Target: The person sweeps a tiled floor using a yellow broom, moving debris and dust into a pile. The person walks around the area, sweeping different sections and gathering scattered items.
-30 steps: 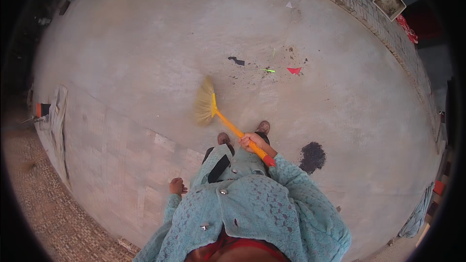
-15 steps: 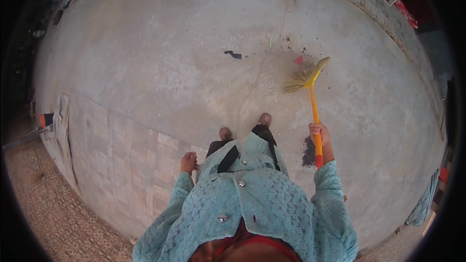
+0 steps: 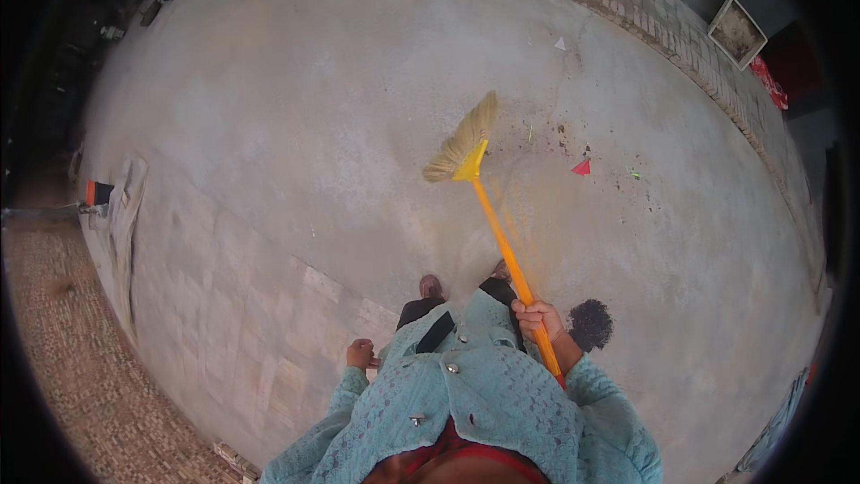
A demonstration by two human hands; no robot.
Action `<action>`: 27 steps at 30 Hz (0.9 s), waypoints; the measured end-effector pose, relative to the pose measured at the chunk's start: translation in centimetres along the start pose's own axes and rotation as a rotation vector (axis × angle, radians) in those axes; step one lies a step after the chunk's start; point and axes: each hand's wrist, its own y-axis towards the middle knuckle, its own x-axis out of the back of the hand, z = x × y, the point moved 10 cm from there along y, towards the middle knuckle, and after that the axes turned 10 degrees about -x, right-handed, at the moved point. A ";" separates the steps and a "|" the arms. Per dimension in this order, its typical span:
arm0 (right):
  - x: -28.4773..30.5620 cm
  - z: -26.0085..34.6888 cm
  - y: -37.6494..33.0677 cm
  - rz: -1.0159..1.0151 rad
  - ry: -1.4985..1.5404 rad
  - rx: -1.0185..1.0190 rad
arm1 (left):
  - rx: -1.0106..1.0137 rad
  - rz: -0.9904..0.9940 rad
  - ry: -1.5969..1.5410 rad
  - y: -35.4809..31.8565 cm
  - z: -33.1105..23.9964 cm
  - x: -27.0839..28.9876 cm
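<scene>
My right hand (image 3: 537, 318) is wrapped round the orange handle of a broom (image 3: 498, 226). Its straw bristles fan out from a yellow collar and reach the concrete floor ahead of my feet, with the handle leaning up and to the left. Right of the bristles lie a red scrap (image 3: 582, 167), dark crumbs (image 3: 563, 130) and a small green bit (image 3: 636, 175). Beside my right wrist is a pile of black grains (image 3: 591, 324). My left hand (image 3: 361, 355) hangs by my coat, fingers curled in, with nothing visible in it.
A white scrap (image 3: 560, 43) lies farther off. Brick edging (image 3: 618, 13) curves along the far and right sides, with a pale square tub (image 3: 737, 33) beyond it. Left are a pale sheet (image 3: 127, 224), an orange-and-black object (image 3: 98, 193) and brick paving (image 3: 90, 350).
The broom head has swung left from beside the red scrap, and my right hand moved left and closer to my body. The black strip on the floor no longer shows.
</scene>
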 end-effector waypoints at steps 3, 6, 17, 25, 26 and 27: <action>0.0 -1.1 8.4 0.067 -0.017 -0.160 | -0.022 -0.009 0.039 -1.9 0.0 1.2; -0.4 -0.7 18.0 0.063 -0.024 -0.232 | -0.006 -0.062 0.050 -3.5 1.3 2.7; 6.1 12.6 15.1 -0.087 0.234 0.039 | 0.013 -0.066 -0.002 -4.5 2.5 2.4; 8.6 24.3 -6.2 -0.019 0.182 0.453 | 0.006 0.043 -0.053 -1.0 -2.0 -2.5; 7.6 23.8 -7.7 -0.066 0.123 0.506 | 0.007 0.051 -0.055 -0.8 -2.2 -2.8; 6.3 23.1 -9.2 -0.114 0.063 0.558 | 0.001 0.057 -0.041 -0.6 -2.3 -3.0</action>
